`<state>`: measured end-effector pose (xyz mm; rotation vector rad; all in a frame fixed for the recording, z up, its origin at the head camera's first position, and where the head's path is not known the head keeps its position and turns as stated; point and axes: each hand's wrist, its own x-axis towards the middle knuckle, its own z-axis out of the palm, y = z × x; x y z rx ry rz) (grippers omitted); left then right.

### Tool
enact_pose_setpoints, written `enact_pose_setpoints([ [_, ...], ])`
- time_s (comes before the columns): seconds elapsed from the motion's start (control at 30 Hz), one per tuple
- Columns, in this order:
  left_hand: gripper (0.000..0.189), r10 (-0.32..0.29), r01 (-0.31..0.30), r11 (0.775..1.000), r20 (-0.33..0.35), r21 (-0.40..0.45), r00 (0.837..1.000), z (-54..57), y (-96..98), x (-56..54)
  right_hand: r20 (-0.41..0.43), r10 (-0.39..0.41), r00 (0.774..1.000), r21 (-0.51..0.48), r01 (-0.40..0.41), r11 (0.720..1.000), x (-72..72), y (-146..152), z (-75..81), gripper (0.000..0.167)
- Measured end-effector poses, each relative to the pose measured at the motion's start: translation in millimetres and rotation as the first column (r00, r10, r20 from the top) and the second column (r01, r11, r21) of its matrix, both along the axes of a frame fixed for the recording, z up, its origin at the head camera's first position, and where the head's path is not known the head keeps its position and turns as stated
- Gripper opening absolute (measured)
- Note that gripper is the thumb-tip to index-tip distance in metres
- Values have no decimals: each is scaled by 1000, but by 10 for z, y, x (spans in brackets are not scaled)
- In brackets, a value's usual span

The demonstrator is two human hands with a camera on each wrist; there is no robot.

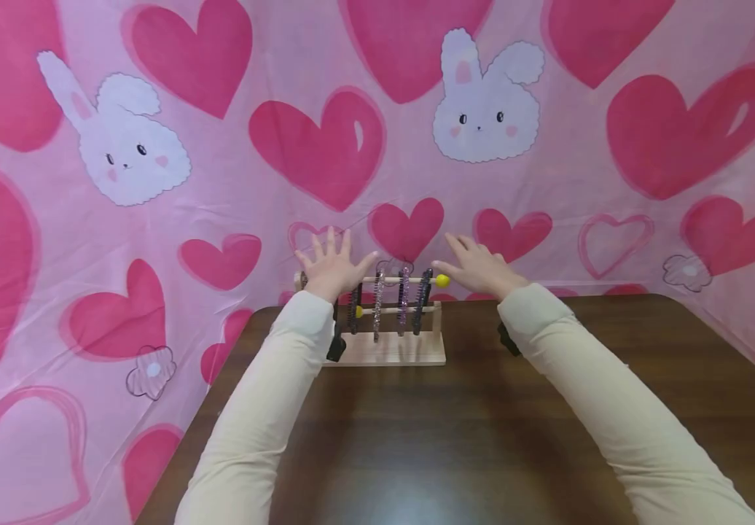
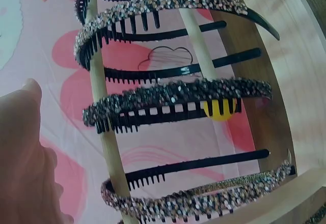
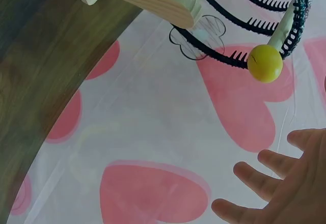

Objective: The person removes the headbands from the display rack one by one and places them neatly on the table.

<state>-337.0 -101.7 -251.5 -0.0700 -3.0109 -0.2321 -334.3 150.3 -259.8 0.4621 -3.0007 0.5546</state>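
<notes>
A wooden headband rack stands near the table's back edge, with several glittery toothed headbands hung over its upper rod. Among them are a silvery headband, a purple headband and a dark headband. My left hand is spread in front of the rack's left part and hides some of it. The left wrist view has that hand beside the rod, apart from a black glittery headband. Just right of the rod's yellow ball, my right hand extends its fingers, holding nothing.
The dark wooden table reaches from the rack toward me. Behind it hangs a pink cloth with hearts and rabbits. A second yellow ball ends the lower rod. Black items show at both wrists.
</notes>
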Motion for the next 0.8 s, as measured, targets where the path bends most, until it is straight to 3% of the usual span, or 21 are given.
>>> enact_pose_setpoints([
  [0.5, 87, 24, -24, 999, 10, 30, 1000, -47, -247, 30, 31, 33, 999, -28, -32, 999, 22, -72, -43, 81],
  [0.8, 84, 37, -40, 994, 26, 101, 999, -99, -422, 56, 43, 92, 995, -77, -89, 993, 5, -79, -77, 82],
])
